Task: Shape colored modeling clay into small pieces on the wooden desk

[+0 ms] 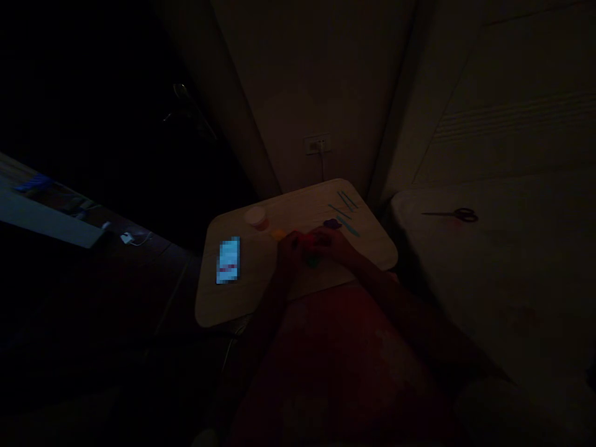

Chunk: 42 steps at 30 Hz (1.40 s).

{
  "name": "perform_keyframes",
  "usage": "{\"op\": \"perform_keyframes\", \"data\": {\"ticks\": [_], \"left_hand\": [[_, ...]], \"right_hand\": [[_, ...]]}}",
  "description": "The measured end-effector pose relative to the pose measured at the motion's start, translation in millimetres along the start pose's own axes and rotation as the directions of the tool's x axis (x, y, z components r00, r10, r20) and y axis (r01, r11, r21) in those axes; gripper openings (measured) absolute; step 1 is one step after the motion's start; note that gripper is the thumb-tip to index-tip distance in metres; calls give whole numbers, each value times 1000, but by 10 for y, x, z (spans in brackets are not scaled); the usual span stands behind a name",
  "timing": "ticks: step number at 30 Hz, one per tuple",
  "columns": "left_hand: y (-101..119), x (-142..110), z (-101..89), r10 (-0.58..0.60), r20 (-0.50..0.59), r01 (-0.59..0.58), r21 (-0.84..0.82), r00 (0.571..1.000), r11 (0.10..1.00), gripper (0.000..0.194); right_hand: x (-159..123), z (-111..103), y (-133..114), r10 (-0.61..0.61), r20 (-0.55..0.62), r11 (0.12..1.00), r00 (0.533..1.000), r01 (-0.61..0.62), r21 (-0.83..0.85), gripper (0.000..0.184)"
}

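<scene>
The picture is very dark. Over the small wooden table (pixel 261 285), my left hand (pixel 289 249) and my right hand (pixel 331 244) meet with curled fingers around a red lump of modelling clay (pixel 305 237). Single fingers are hard to make out. A green lump (pixel 312 262) lies just below the red one, between my hands. Beside my left hand is a yellow lump (pixel 278 234), and a dark purple lump (pixel 332 223) sits just beyond my right hand. Farther back stands a pale tub (pixel 256 218). Several thin teal tools (pixel 348 226) lie toward the back right.
A lit phone (pixel 228 259) lies on the table's left side. Dark-handled scissors (pixel 459 215) rest on the pale surface (pixel 503 273) to the right. Behind the table, a plug and cable hang from a wall socket (pixel 311 145).
</scene>
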<state>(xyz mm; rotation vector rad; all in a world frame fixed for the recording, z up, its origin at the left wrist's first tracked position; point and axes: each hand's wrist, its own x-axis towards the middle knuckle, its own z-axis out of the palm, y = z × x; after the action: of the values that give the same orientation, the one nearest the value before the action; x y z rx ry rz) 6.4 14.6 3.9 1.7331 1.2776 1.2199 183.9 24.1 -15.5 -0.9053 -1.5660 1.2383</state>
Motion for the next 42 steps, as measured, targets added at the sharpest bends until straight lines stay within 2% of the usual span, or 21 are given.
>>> {"op": "perform_keyframes", "data": {"ticks": [3,6,8,11,14,18,27,30,33,38,42], "left_hand": [[4,1,11,2,24,-1,-42,1000,999,35],[-15,6,15,36,31,-33,-100,999,994,44],[-34,12,11,43,3,-42,-110,999,993,49],[-52,15,9,27,-13,-29,-114,1000,993,45],[-44,1,32,9,22,-5,-171,1000,985,37],[-36,-22,69,-25,69,39,-215,997,976,37],[-68,10,42,157,130,-161,15,979,987,30],[-129,19,46,172,100,-179,67,980,982,31],[-199,19,39,170,68,-176,87,983,981,31],[-242,8,11,210,83,-220,131,974,967,30],[-195,6,11,208,108,-223,148,972,963,29]], "right_hand": [[-7,3,-43,-68,-6,981,998,66,-183,40],[-27,-4,-96,-124,-9,960,992,117,-253,32],[-39,-11,-119,-138,-1,959,990,133,-251,32],[-41,-21,-113,-144,15,963,989,144,-227,34],[-27,-32,-62,-148,-12,973,989,144,-181,36],[-9,-50,7,-138,-44,980,989,130,-150,35],[-6,-64,23,-172,-25,978,985,168,-126,39],[-12,-58,37,-178,-6,982,984,177,-66,48],[-21,-51,38,-132,-8,991,991,132,-21,52],[-28,-24,-6,-98,-15,995,995,98,-16,47],[-34,-18,-56,-72,-18,997,997,71,-38,39]]}}
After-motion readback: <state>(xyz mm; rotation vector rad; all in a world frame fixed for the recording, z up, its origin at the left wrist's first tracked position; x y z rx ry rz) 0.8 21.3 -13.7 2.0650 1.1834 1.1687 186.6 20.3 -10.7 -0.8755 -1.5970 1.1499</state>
